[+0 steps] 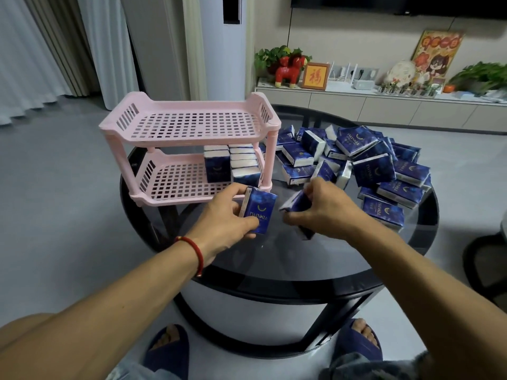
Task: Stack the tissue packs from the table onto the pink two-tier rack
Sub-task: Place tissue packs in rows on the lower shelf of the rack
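With each hand clamped on a tissue pack, left hand (225, 215) and right hand (321, 212), the left pack (259, 212) may snag the rack (192, 124) post just beyond.

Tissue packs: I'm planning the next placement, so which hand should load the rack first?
Probably the left hand: its tissue pack sits upright just before the pink rack lower tier; the right hand is farther away.

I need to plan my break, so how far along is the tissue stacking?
Early stage. Done: a few packs stand at the right end of the pink rack's lower tier; the upper tier holds none. In hand: the left hand and right hand each hold one pack. Left: a large pile on the table.
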`<state>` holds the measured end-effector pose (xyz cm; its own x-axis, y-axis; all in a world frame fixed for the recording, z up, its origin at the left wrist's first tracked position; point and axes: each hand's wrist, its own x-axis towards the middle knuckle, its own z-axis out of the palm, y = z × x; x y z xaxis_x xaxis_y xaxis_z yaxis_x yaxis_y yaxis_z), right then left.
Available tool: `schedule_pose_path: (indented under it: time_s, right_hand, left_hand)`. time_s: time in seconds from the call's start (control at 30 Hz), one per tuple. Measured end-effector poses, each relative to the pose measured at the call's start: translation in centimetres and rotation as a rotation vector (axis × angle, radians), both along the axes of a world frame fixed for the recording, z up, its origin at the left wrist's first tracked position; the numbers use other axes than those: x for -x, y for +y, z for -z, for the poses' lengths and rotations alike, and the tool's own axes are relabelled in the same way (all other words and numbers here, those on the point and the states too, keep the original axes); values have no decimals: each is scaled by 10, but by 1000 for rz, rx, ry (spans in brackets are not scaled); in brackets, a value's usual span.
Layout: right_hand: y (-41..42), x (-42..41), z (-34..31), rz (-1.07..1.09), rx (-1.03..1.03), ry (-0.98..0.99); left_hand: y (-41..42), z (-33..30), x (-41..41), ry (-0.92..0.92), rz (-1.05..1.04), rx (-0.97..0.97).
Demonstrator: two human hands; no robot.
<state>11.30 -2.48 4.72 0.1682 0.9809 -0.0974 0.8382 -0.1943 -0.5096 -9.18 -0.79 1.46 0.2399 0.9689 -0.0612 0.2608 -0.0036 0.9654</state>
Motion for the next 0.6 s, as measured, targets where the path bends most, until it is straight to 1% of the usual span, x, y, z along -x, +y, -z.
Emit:
schedule_pose_path:
  time_s: [0.07,0.1,0.13,0.23,0.3,0.37,0.4,0.5,0.6]
  right_hand:
    - [-13,8,-7,-29,28,422]
    - [-17,15,-6,-72,29,547]
    - [-18,21,-3,-102,2,563]
    - [-15,36,12,-107,-125,458]
    - [-11,41,18,-124,-178,368]
    - [-8,43,22,-163,-209,303]
    - [-8,43,22,-189,-211,305]
    - [-5,38,21,-277,-155,375]
    - [-2,27,24,-368,-176,340]
  left_hand:
    - [-1,1,1,37,25,-38]
    - [-1,0,1,50,48,-44]
    - [-2,-1,1,51,77,-39]
    - [-2,-6,3,47,164,-5]
    - [0,-9,8,108,211,-54]
    - [2,-9,14,202,216,-147]
    - [4,-7,17,226,201,-176]
    - [8,0,24,227,186,-161]
    - [9,4,28,292,223,-174]
